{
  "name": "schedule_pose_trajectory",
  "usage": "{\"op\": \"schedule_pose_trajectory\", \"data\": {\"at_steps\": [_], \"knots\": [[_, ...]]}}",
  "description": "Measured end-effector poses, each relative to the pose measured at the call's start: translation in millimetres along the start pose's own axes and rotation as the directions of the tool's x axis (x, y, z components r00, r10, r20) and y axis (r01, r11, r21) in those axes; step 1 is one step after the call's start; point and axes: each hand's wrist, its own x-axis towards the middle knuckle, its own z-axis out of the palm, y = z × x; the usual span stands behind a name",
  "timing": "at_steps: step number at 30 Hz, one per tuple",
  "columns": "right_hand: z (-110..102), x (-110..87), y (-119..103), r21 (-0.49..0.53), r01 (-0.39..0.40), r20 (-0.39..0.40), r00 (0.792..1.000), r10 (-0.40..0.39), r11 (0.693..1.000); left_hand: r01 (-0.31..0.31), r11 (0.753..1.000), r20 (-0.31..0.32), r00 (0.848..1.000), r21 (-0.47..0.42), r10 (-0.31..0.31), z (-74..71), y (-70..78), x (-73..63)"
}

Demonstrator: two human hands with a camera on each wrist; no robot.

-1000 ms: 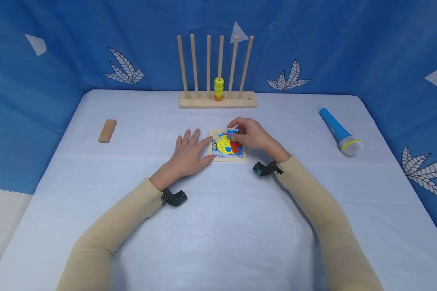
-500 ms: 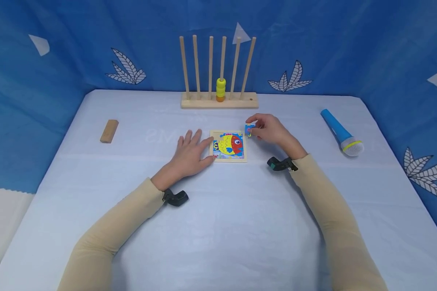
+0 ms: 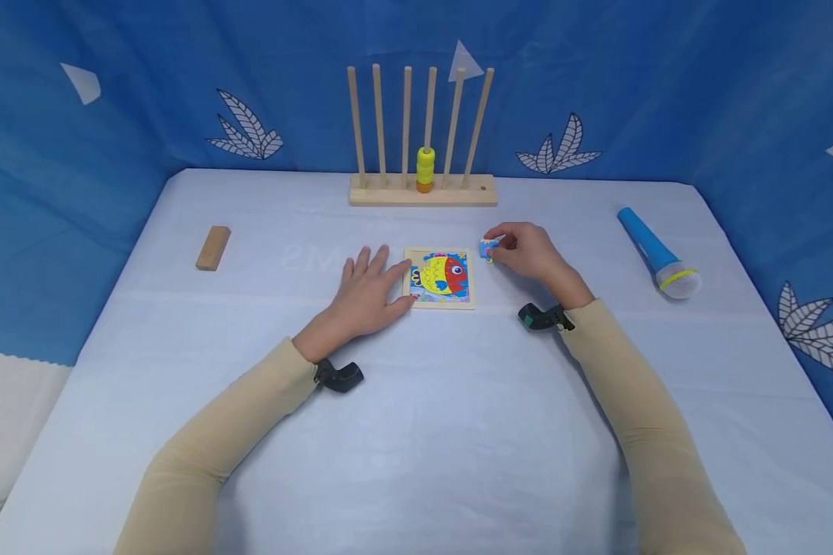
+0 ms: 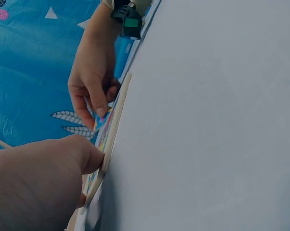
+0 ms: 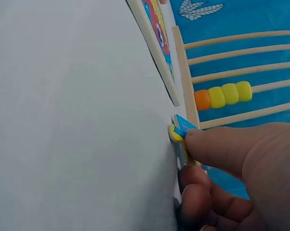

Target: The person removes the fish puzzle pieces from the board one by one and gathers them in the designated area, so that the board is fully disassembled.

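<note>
A small square jigsaw puzzle of a yellow and red fish lies in a wooden frame (image 3: 451,306) mid-table; bare wood shows at its upper left corner. My left hand (image 3: 364,297) lies spread at its left side, thumb and index fingertips on the frame's edge. Just right of the frame, my right hand (image 3: 531,250) pinches a blue puzzle piece (image 3: 487,248) between thumb and fingers. Seen from the right wrist, this piece (image 5: 182,126) has a yellow edge and is close over the table, partly covered by the thumb.
Behind the puzzle stands a wooden peg rack (image 3: 423,196) with yellow and orange beads (image 3: 426,166) on one peg. A wooden block (image 3: 213,248) lies at the left, a blue toy microphone (image 3: 655,250) at the right. A blue curtain (image 3: 305,85) hangs behind the table.
My right hand has carried the puzzle piece from over the fish's head to the right of the frame, and the head now shows. My left hand stays at the frame.
</note>
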Motion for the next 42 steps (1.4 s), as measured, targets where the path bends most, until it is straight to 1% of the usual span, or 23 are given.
{"op": "schedule_pose_trajectory", "data": {"at_steps": [6,13,22,33,42], "knots": [[0.2,-1.1,-0.7,-0.023,-0.014,0.019,1.000,0.015,1.000,0.000,1.000,0.001,1.000,-0.004,0.000,0.4,0.1,0.5],[4.1,0.3,1.3,-0.052,0.016,0.009,1.000,-0.016,0.998,0.004,1.000,-0.009,1.000,-0.004,-0.004,1.5,-0.7,1.7],[7.1,0.3,2.4,-0.059,0.024,-0.007,1.000,-0.024,0.998,0.000,1.000,-0.018,1.000,-0.026,0.000,1.6,-3.2,1.9],[5.5,-0.8,3.8,-0.062,0.036,-0.004,0.999,-0.036,0.997,0.001,1.000,-0.024,1.000,-0.027,-0.001,2.5,-3.8,3.9],[5.6,-1.8,2.9,-0.049,0.028,-0.006,1.000,-0.028,0.998,0.007,1.000,-0.024,1.000,-0.026,-0.007,2.7,-4.0,2.5]]}}
